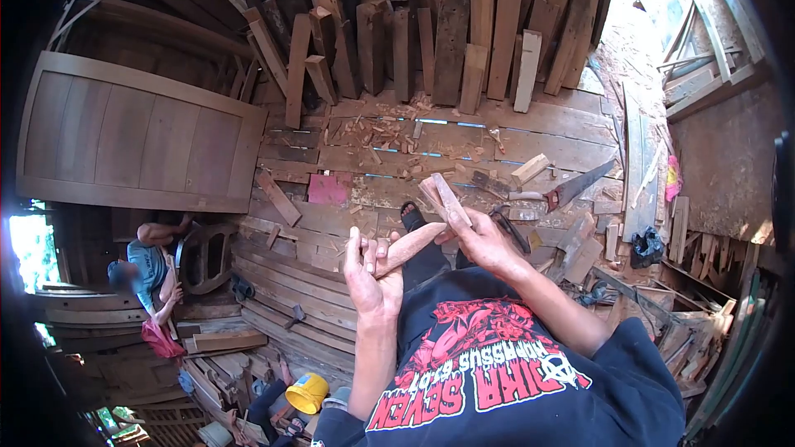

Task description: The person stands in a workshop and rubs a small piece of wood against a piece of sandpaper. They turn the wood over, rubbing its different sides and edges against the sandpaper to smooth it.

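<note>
A pale, curved piece of wood slants between my two hands in front of my dark printed shirt. My left hand has its fingers wrapped round the lower left end, with the index finger raised. My right hand is closed at the upper right end, round a notched wooden piece that points up and away from me. Whether the two wooden pieces are joined cannot be made out. Below them, a sandalled foot shows on the plank floor.
Upright timber offcuts line the far side. A handsaw and wood blocks lie on the floor at right. A panelled door stands at left, with another person below it. A yellow bucket is at lower left.
</note>
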### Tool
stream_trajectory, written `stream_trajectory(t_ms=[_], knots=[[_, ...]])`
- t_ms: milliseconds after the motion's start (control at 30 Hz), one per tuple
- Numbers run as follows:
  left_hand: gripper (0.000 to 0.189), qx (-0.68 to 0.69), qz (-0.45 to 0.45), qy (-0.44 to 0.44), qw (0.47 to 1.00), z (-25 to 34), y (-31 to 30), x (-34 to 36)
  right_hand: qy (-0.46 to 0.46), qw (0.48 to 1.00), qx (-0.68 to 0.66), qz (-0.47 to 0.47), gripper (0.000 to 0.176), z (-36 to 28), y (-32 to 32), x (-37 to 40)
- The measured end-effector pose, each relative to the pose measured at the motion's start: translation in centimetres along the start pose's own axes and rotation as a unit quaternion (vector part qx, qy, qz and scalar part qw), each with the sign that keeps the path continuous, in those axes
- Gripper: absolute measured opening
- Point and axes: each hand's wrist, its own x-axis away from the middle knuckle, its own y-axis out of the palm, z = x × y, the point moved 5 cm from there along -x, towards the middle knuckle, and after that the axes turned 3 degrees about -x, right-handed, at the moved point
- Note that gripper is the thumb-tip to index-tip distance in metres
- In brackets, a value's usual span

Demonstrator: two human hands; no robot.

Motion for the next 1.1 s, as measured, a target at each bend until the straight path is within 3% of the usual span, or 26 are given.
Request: stream_trajectory(t_ms=[100,200,300,500,633,767,900,967,1100], knots=[[0.022,-0.062,-0.022,-0.010,0.998,0.1,-0.8,-0.3,-0.028,0.999,-0.026,-0.007,0.063,-1.1,-0.1,0.0],[0.014,-0.223,-0.027,-0.014,0.974,0.3,0.4,0.6,-0.023,0.997,-0.068,-0.023,0.061,-2.1,-0.4,0.1],[0.028,-0.345,-0.096,-0.062,0.932,-0.5,-0.1,0.6,0.004,0.996,-0.083,-0.025,0.060,-2.4,-1.2,-0.1],[0.051,-0.501,-0.235,-0.121,0.824,-2.8,-0.9,1.2,-0.077,0.992,-0.095,-0.012,0.052,-2.9,-1.0,-0.6],[0.054,-0.523,-0.216,-0.135,0.813,-4.0,-0.1,2.0,-0.107,0.994,-0.019,0.032,0.052,-3.1,-0.3,-0.2],[0.057,-0.491,-0.189,-0.118,0.842,-4.4,-0.5,1.7,-0.164,0.981,0.062,0.084,0.052,-4.2,-0.2,0.1],[0.057,-0.462,-0.133,-0.091,0.872,-4.3,-1.3,0.6,-0.218,0.920,0.313,0.088,0.052,-4.8,1.4,1.7],[0.055,-0.505,-0.138,-0.057,0.850,-4.1,-1.6,0.7,-0.212,0.919,0.325,0.065,0.048,-4.9,1.5,2.1],[0.051,-0.508,-0.122,-0.087,0.848,-4.2,-1.0,0.7,-0.200,0.927,0.302,0.094,0.043,-5.5,0.8,0.4]])
